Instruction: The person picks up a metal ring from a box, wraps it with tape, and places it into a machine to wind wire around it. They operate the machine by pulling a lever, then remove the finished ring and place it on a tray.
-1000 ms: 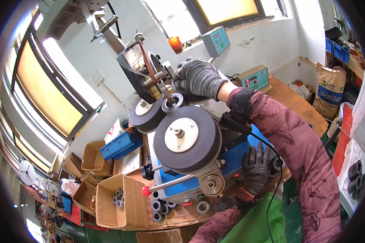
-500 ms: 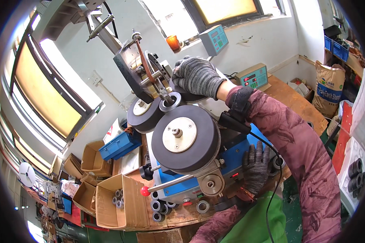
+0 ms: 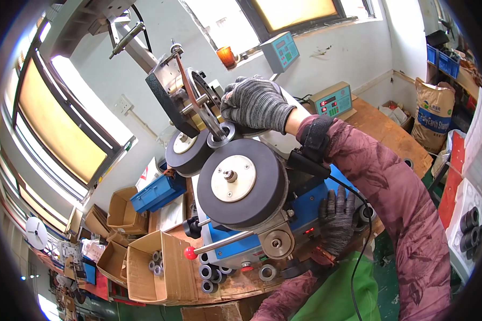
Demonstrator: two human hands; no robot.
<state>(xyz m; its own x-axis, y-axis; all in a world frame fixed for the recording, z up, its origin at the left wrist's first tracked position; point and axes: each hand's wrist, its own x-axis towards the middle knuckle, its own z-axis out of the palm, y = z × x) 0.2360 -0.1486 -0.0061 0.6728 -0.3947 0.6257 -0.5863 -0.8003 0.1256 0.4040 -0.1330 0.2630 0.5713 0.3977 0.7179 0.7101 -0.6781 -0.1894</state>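
A grey-and-black knit glove covers my right hand (image 3: 256,102), which is curled beside the upright metal ring wheel (image 3: 204,91) of a machine. What its fingers hold, if anything, is hidden behind them. Below it, a small grey ring (image 3: 221,135) sits between black rollers; the ring wheel's lower rim passes through its hole. The large front roller (image 3: 242,183) has a pale metal hub. My left hand (image 3: 336,220), in a dark glove, lies flat with fingers stretched on the front of the blue machine base (image 3: 300,211).
A red-knobbed lever (image 3: 219,243) juts out at the front left, above several grey rings (image 3: 209,274). Cardboard boxes (image 3: 163,270) and a blue toolbox (image 3: 158,192) stand to the left. Control boxes with displays (image 3: 331,100) are behind. A black cable (image 3: 361,257) hangs from my right wrist.
My right hand has shifted slightly left and down, and the ring wheel beside it sits a little differently. My left hand keeps its place.
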